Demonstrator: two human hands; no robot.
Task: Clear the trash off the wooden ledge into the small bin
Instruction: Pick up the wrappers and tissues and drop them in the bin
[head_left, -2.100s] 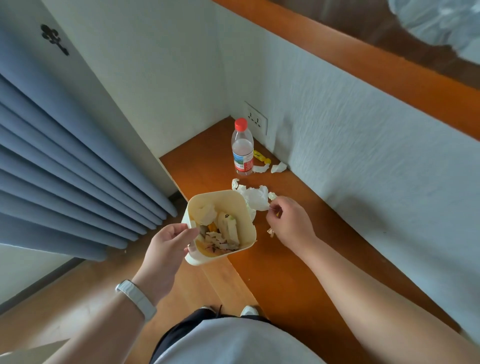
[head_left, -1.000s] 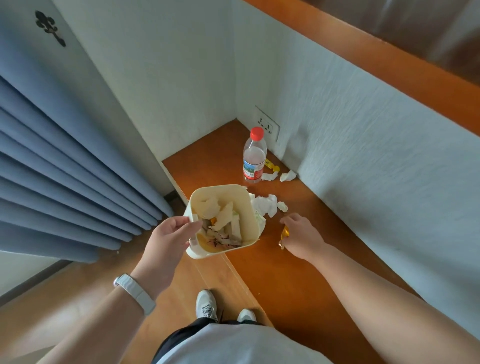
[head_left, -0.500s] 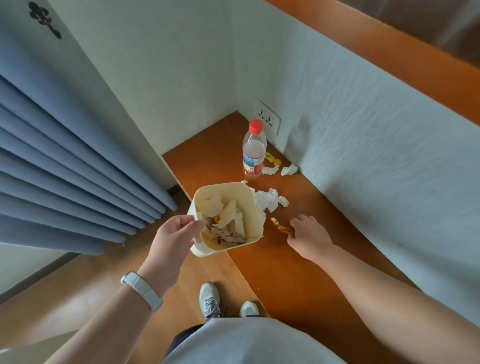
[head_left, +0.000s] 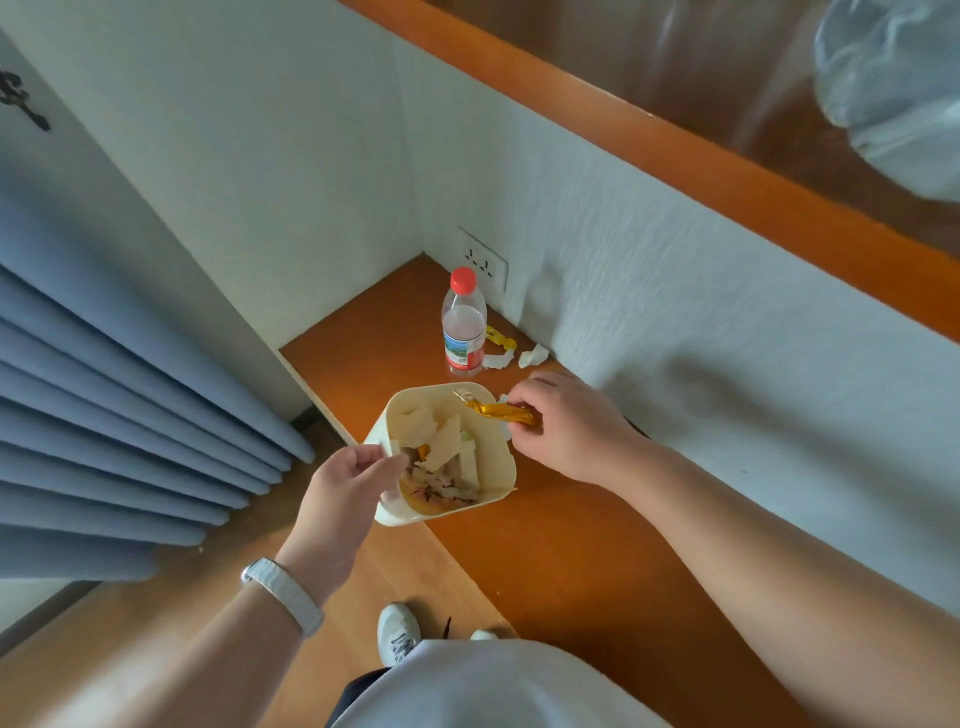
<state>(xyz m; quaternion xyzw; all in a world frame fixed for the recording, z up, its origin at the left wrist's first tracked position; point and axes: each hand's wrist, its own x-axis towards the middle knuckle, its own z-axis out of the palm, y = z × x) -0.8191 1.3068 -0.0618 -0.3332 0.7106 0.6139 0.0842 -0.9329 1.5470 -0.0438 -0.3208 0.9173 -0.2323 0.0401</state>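
The gold wrapper (head_left: 501, 412) is pinched at one end by the right hand (head_left: 569, 428) over the bin (head_left: 496, 470), whose rim is gripped by the left hand (head_left: 345, 496). Light, crinkly and probably slippery, it is best held at an end.

home room | blue curtain (head_left: 119, 415) – wall socket (head_left: 483, 260) – wooden ledge (head_left: 571, 545)

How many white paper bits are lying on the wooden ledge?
2: one paper bit beside the bottle, another bit nearer the wall. More may be hidden behind the bin and right hand.
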